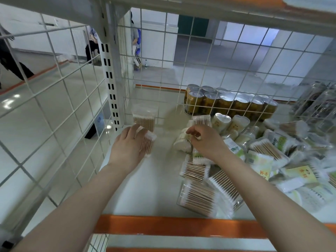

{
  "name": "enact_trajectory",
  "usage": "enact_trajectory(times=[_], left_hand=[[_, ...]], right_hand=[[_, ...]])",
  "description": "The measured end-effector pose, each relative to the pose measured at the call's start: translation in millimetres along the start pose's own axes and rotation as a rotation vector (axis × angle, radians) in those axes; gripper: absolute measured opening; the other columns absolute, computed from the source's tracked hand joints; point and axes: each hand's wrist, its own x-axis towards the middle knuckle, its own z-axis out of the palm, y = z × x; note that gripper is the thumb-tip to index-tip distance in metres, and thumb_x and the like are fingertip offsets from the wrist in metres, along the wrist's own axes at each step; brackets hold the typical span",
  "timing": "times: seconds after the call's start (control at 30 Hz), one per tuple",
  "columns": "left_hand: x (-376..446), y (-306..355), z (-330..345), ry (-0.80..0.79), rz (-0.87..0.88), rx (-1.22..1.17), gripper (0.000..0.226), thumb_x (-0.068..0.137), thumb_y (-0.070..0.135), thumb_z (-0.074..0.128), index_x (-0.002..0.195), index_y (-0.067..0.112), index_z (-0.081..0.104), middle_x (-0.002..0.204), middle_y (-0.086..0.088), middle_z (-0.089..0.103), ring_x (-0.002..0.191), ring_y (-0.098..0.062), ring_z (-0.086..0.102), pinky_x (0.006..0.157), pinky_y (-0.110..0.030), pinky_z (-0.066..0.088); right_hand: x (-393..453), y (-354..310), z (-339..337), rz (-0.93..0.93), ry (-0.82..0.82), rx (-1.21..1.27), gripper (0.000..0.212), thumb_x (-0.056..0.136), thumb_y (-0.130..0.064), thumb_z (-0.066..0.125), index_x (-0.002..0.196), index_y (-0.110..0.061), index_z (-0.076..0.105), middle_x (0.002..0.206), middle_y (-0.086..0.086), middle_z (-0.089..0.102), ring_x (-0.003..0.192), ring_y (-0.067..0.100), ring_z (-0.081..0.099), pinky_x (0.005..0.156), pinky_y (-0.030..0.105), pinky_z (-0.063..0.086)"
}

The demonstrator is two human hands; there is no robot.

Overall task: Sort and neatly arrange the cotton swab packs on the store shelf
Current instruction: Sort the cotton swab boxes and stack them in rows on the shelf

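I have both hands over the pale, smooth store shelf (160,182) with its orange front strip.

My left hand (127,146) lies palm down, fingers (140,130) close together and curled over the top of a clear plastic pack of wooden-stick cotton swabs (148,142); the pack lies just under and to the right of the fingertips. Beyond those fingertips a second clear pack of wooden-stick swabs (144,120) stands upright against the white wire mesh back panel (200,79).

My right hand (205,140) hovers with its fingers (192,131) bent and loosely gathered; I cannot tell whether they pinch anything. Directly beneath them lies a rounded clear pack of white swabs (182,142).

To the right of that hand is a loose heap of swab packs (263,155): flat clear sleeves, cylindrical tubs and packs with green and yellow paper labels. The printing looks like Chinese characters but is too blurred to read. Nearer me than the fingers lie further flat clear packs of wooden-stick swabs (200,197), white tips at both ends.

Behind the mesh stand gold-coloured metal tins with silver lids (227,102); their labels are unreadable.
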Motion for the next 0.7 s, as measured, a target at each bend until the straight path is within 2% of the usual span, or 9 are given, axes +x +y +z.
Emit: enact_trajectory(times=[0.13, 0.23, 0.37, 0.47, 0.7], left_hand=[[6, -3, 10, 0.092, 0.007, 0.133, 0.064, 0.043, 0.005, 0.088, 0.103, 0.000, 0.065, 0.107, -0.021, 0.062, 0.096, -0.044, 0.060, 0.076, -0.050, 0.052], [11, -2, 18, 0.161, -0.030, 0.181, 0.063, 0.043, 0.001, 0.086, 0.103, 0.001, 0.066, 0.106, -0.021, 0.063, 0.099, -0.047, 0.058, 0.082, -0.053, 0.049], [21, 1, 24, 0.239, -0.028, 0.230, 0.058, 0.045, -0.001, 0.083, 0.100, 0.000, 0.065, 0.101, -0.019, 0.064, 0.098, -0.040, 0.059, 0.094, -0.046, 0.040], [30, 1, 26, 0.241, -0.046, 0.201, 0.057, 0.044, -0.002, 0.083, 0.098, 0.000, 0.065, 0.098, -0.018, 0.065, 0.093, -0.036, 0.063, 0.087, -0.044, 0.049], [44, -1, 29, 0.237, -0.054, 0.209, 0.059, 0.041, 0.000, 0.086, 0.097, 0.000, 0.066, 0.093, -0.018, 0.065, 0.085, -0.037, 0.064, 0.079, -0.043, 0.053]], right_hand=[[2, 0, 2, 0.005, -0.016, -0.040, 0.022, 0.091, -0.013, 0.051, 0.110, -0.019, 0.060, 0.115, -0.001, 0.059, 0.102, 0.010, 0.053, 0.085, 0.022, 0.041], [2, 0, 3, -0.003, -0.037, -0.077, 0.024, 0.091, -0.013, 0.051, 0.112, -0.018, 0.060, 0.117, 0.000, 0.060, 0.106, 0.013, 0.054, 0.086, 0.023, 0.041], [1, 1, 4, -0.021, -0.039, -0.095, 0.025, 0.091, -0.013, 0.051, 0.113, -0.018, 0.060, 0.116, 0.000, 0.060, 0.104, 0.014, 0.054, 0.083, 0.021, 0.040], [-2, 1, 5, -0.026, -0.031, -0.082, 0.024, 0.091, -0.013, 0.051, 0.113, -0.017, 0.060, 0.115, 0.001, 0.060, 0.103, 0.014, 0.054, 0.083, 0.021, 0.040], [-1, 4, 8, -0.033, -0.019, -0.070, 0.025, 0.091, -0.013, 0.050, 0.114, -0.017, 0.060, 0.115, 0.000, 0.060, 0.103, 0.014, 0.055, 0.086, 0.024, 0.042]])
